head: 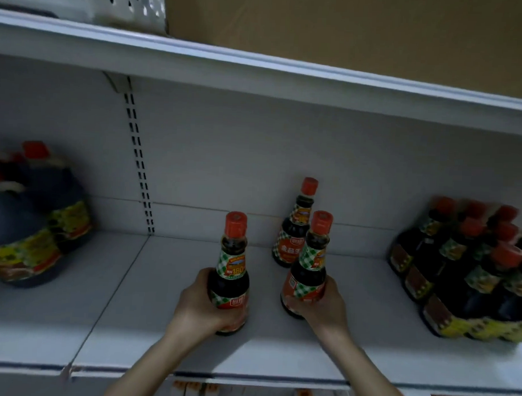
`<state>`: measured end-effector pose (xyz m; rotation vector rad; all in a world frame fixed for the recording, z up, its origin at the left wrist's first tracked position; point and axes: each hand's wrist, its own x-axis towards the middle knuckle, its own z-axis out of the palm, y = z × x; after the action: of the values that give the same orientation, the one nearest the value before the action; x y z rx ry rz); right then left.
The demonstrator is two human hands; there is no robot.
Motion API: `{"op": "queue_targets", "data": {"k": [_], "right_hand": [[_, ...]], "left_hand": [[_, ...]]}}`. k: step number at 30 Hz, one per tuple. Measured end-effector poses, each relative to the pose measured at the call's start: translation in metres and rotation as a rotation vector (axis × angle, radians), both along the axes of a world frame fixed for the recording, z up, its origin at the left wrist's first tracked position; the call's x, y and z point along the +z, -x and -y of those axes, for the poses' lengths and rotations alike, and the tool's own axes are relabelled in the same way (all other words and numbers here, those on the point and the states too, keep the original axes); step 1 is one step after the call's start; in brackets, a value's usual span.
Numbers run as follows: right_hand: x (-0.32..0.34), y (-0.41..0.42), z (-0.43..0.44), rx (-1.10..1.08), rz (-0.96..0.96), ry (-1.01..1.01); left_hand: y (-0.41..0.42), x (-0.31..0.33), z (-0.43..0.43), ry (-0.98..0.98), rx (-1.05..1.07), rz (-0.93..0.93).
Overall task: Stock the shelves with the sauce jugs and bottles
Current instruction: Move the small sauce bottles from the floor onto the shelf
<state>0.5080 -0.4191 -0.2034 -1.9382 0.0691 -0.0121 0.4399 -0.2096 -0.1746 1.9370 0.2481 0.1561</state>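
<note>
My left hand (198,306) grips a dark sauce bottle (232,265) with a red cap and a green-checked label, upright on the white shelf (149,321). My right hand (324,306) grips a second bottle of the same kind (310,264), tilted slightly left with its base at the shelf. Just behind that one, a third matching bottle (295,228) stands alone near the back wall.
Large dark sauce jugs (31,219) with yellow labels stand at the left of the shelf. A wrapped pack of several red-capped bottles (470,270) sits at the right. A higher shelf (258,76) overhangs, with a cardboard box (348,32) on it.
</note>
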Motion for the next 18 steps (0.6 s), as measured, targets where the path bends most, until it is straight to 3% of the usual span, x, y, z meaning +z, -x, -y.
{"op": "queue_targets", "data": {"k": [10,18], "right_hand": [[-0.002,-0.002,0.007,0.204,0.056,-0.121],[-0.008,-0.013,-0.01,0.132,0.142,-0.094]], "left_hand": [[0.006,-0.007,0.008,-0.039,0.035,0.032],[0.008,-0.008,0.011,-0.028,0.035,0.043]]}}
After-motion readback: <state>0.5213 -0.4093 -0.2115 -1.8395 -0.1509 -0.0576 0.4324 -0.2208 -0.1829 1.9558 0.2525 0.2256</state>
